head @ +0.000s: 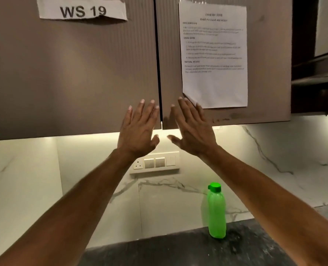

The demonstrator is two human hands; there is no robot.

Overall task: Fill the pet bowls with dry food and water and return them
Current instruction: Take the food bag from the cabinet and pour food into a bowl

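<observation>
a: it's a kitchen nook: a dark speckled tabletop (178, 252) at the bottom, a white veined marble backsplash (178, 198) behind it, and two brown ribbed wall cabinet doors (72, 73) overhead, lit from beneath by a strip of warm light.

b: where are the hands against those doors?

a: both are raised to the seam between the doors. the left hand (138, 129) is just left of the seam, the right hand (193, 129) just right of it, backs toward the camera. each is spread wide and flat, fingers apart, holding nothing. whether the palms press the doors or hover short of them i can't tell.

b: why hold them like that?

a: my guess is it's a start pose, showing empty hands, or a reach for the doors' lower edges to pull them open. no handles show.

b: and the pet bowls?

a: not in view anywhere, nor any dry food. the one likely task thing is a green plastic water bottle (216, 212), standing upright with its cap shut on the tabletop, below the right-hand door and right of the switch panel (155, 163). it's probably parked there for the water step.

b: anything on the doors?

a: a strip reading "ws 19" (82, 10) on the left door, and a printed task sheet (215, 54) taped on the right door, just above the right hand's fingertips (180, 99). its text is too blurred to read.
</observation>
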